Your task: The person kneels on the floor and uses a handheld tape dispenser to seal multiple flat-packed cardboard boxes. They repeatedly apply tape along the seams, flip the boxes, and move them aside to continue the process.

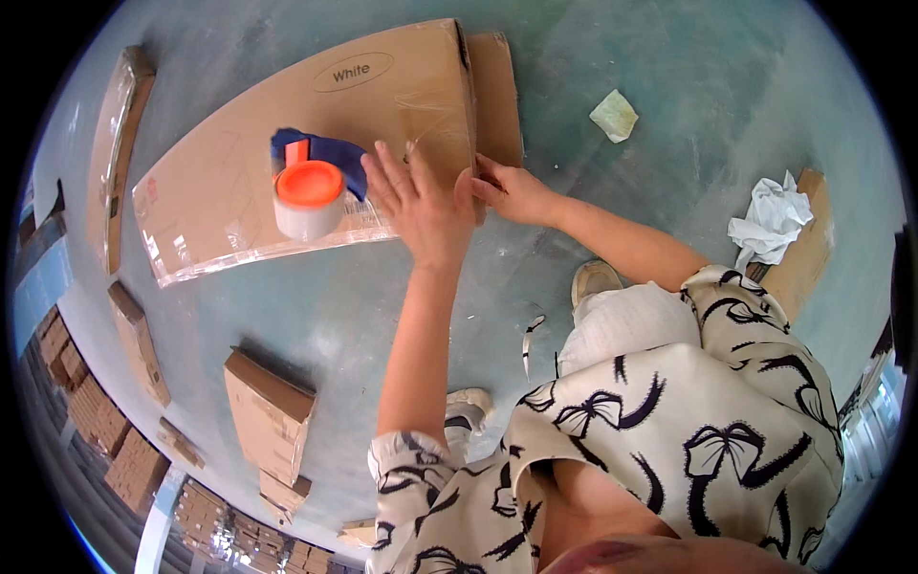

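A long, flat cardboard box [382, 115] lies on the floor in front of me, its lower edge covered with shiny clear tape. My left hand [419, 212] is open, palm down on the box near its right end, fingers spread. At that end my right hand [521, 194] is closed on the edge of the box, thumb and fingers bent around it; part of the fingers is hidden. Left of my left hand, a tape dispenser [330, 158] with a blue body and orange parts rests on the box, carrying a whitish tape roll [311, 218].
Another cardboard piece [497, 96] juts out behind the box's right end. A pale green scrap [614, 117] lies to the right, with crumpled white paper [773, 220] on a cardboard strip [808, 258]. Left are a long carton [120, 153], smaller cartons [271, 411] and stacked boxes [105, 421].
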The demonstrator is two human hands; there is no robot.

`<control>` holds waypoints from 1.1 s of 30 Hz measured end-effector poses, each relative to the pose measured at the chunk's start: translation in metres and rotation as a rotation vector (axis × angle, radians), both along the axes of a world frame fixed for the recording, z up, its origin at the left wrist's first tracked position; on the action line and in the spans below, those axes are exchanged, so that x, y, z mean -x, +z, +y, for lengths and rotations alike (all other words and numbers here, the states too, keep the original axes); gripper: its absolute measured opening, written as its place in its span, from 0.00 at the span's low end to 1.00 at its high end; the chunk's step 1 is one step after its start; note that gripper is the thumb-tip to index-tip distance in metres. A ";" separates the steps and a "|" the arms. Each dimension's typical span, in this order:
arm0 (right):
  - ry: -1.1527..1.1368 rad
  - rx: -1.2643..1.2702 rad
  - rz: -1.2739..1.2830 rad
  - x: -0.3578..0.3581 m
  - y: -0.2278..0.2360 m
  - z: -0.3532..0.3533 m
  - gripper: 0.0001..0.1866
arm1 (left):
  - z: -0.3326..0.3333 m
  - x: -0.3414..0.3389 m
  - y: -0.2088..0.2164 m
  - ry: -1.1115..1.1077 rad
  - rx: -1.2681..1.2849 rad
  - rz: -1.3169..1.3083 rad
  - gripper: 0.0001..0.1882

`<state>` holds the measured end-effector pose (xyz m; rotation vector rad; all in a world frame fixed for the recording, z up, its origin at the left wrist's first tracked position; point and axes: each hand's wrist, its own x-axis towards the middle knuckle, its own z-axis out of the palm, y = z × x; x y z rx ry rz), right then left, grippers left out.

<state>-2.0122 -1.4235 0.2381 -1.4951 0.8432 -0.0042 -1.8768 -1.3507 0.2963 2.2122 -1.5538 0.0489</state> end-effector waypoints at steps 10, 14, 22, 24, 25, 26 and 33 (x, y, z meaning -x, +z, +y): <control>0.064 0.212 0.035 0.005 -0.018 0.010 0.34 | 0.012 -0.002 -0.042 -0.100 -0.128 0.043 0.48; -0.089 0.159 0.055 0.041 -0.011 -0.020 0.28 | 0.007 0.008 -0.040 -0.100 -0.269 -0.018 0.53; -0.433 -0.314 0.068 0.019 -0.024 -0.056 0.22 | -0.012 0.038 -0.055 0.046 -0.410 -0.228 0.43; -0.425 -0.395 0.044 0.009 -0.013 -0.056 0.23 | -0.013 0.040 -0.056 0.043 -0.383 -0.192 0.42; -0.419 -0.436 0.027 0.004 -0.007 -0.056 0.23 | -0.013 0.039 -0.054 0.036 -0.392 -0.185 0.42; -0.360 -0.416 -0.034 0.001 -0.006 -0.057 0.24 | -0.014 0.038 -0.052 0.027 -0.401 -0.179 0.42; -0.270 -0.071 0.120 0.013 -0.013 -0.069 0.20 | 0.000 0.019 -0.042 -0.208 -0.151 0.040 0.45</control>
